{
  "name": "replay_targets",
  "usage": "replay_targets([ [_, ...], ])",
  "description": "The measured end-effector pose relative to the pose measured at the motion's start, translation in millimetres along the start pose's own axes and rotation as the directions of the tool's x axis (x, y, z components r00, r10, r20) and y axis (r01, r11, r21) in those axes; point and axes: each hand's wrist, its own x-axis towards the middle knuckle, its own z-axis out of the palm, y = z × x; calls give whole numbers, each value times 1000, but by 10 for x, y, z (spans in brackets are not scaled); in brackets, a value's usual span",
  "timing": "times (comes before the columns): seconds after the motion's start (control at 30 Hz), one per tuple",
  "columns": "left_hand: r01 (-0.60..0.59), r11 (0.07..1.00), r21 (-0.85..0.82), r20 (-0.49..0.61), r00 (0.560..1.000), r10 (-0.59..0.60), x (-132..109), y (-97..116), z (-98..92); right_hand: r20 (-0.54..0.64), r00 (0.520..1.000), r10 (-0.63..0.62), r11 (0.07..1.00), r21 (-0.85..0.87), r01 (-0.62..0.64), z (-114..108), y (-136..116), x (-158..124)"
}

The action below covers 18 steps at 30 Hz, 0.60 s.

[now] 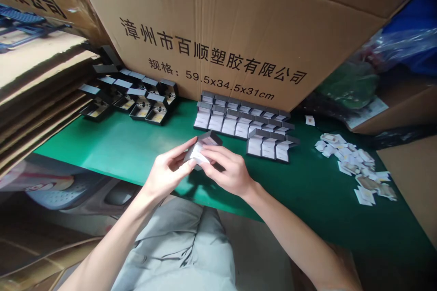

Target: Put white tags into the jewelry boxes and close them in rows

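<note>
Both hands meet over the front edge of the green table (112,145). My left hand (167,173) grips a small open grey box (208,138) from the left, thumb and fingers closed on it. My right hand (227,170) closes on the same box from the right, its fingers pressing a white card or insert (199,153) at the box's opening. Just beyond the hands stand rows of open grey boxes with white inserts (239,120).
A group of open dark boxes with yellowish insides (131,97) sits at the back left. Loose small white cards (355,163) lie scattered at the right. A large printed cardboard carton (239,32) stands behind the table. Flat cardboard sheets (37,82) are stacked on the left.
</note>
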Motion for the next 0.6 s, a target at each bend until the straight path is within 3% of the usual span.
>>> replay_targets([
  [0.13,-33,999,17,46,998,32,24,-31,-17,-3,1000,17,999,-40,-17,31,25,-20],
  [0.27,-89,994,70,38,996,86,39,-59,18,1,999,-43,995,-94,43,39,52,-38],
  [0.47,-78,987,138,-8,997,80,39,-43,16,92,994,-60,988,-135,72,22,43,-34],
  [0.6,-86,985,151,5,996,86,39,-47,-18,87,991,-103,981,-153,116,8,24,-12],
])
